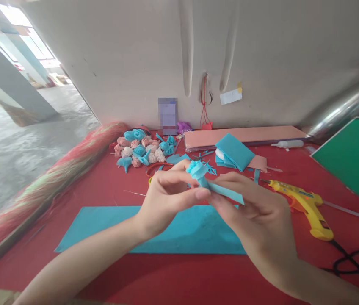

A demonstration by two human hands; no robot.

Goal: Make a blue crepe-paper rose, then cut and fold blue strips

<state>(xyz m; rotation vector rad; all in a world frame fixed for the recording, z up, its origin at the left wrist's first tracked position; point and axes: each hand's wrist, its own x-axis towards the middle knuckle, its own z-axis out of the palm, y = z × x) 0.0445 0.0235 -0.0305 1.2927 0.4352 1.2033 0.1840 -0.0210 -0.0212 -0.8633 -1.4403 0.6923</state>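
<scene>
Bare L hand (171,192), fingers pinching a ruffled lt-blue crepe-paper rosette (197,169), dial centre; bare R hand (258,214), fingers gripping its flat lt-blue crepe-paper strip (227,192) towards 4 o'clock. Head's formed, strip end's loose: prob. part-done. Soft blue/pink/white paper roses (139,150), seemingly finished, heaped approx. 10 o'clock.

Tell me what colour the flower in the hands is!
The flower is light blue, best seen in the head view.
</scene>
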